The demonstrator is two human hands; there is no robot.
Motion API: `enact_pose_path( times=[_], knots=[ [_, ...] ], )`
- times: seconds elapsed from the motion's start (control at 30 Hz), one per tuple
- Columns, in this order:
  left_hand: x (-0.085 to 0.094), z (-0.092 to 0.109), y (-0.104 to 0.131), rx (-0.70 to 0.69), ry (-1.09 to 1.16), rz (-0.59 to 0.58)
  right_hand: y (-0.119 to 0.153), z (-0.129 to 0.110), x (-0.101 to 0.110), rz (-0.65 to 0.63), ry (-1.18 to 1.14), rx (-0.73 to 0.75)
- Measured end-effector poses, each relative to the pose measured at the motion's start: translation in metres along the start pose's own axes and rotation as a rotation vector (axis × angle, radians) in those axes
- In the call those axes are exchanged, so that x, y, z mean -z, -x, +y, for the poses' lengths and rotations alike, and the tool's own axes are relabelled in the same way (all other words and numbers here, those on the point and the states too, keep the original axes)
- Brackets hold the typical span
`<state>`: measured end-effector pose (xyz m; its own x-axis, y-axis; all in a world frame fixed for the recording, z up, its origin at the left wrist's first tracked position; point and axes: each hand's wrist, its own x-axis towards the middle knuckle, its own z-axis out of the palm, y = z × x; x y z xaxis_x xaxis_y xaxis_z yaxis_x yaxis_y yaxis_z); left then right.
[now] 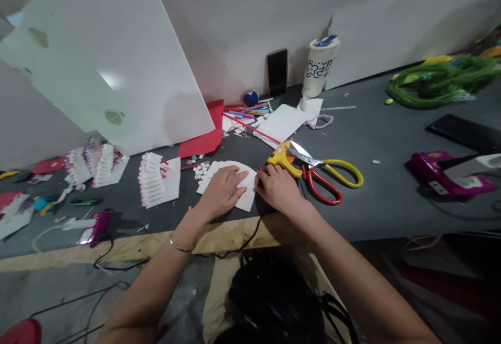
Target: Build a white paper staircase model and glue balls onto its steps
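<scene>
A white fan-shaped paper piece [247, 198] lies on the dark table near its front edge. My left hand [221, 190] rests on it with thumb and fingers apart. At the paper's right edge, my right hand [279, 187] has bent fingers closed on the border. A yellow glue gun [284, 160] lies just beyond my right hand. Beside it are open scissors [313, 162] with one red and one yellow handle. Small white pellets [201, 170] are gathered left of the paper. A finished-looking fan card [158, 182] with pleated white strips lies farther left.
A white board [156, 72] leans at the back left, over a red sheet [203, 135]. Behind stand a phone [277, 72] and a white cup [320, 67]. Green cord [430, 85] and a purple device [446, 174] are at right. A cable [250, 237] crosses the front edge.
</scene>
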<state>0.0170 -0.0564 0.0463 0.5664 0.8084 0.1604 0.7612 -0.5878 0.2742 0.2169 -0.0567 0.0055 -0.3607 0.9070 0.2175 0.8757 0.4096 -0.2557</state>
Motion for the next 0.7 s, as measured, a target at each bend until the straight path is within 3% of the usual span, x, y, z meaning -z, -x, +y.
enact_pose_path(
  times=[0.23,0.47,0.6,0.7],
  knots=[
    [0.013,0.005,0.005,-0.074,-0.091,-0.101,0.015,-0.005,0.01,-0.034,0.031,0.019],
    [0.029,0.004,0.031,-0.113,-0.254,-0.093,0.034,-0.027,0.004,-0.083,-0.013,0.057],
    [0.028,0.008,0.041,-0.096,-0.304,-0.056,0.025,-0.019,0.008,-0.142,-0.055,0.025],
    [0.021,0.012,0.04,-0.075,-0.301,-0.02,0.009,-0.007,0.013,-0.146,-0.041,-0.092]
  ],
)
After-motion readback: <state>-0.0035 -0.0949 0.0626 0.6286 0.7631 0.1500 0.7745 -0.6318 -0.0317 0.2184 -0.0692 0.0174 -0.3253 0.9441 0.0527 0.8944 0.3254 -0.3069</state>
